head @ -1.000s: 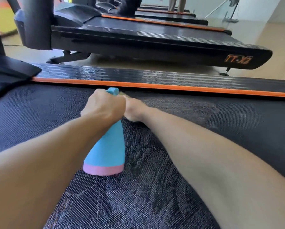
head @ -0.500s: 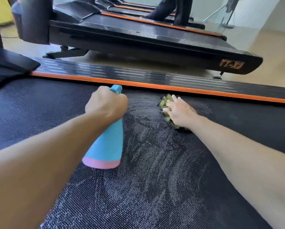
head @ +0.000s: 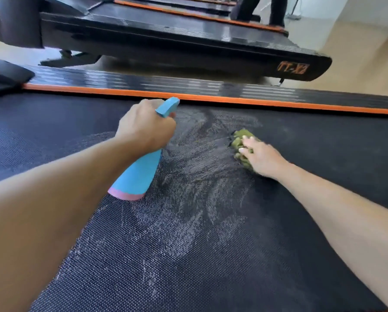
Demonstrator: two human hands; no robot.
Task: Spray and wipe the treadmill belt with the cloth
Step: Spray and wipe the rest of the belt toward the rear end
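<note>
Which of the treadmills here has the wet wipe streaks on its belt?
The nearest treadmill belt, where the right hand presses the green cloth. The next treadmill shows none.

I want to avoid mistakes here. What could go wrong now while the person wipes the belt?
1. The right hand presses a bunched green cloth, so it may smear the wet streaks on the treadmill belt rather than lift them.
2. The left hand grips the blue spray bottle tilted, nozzle toward the orange side rail; an accidental squeeze may wet it.
</note>
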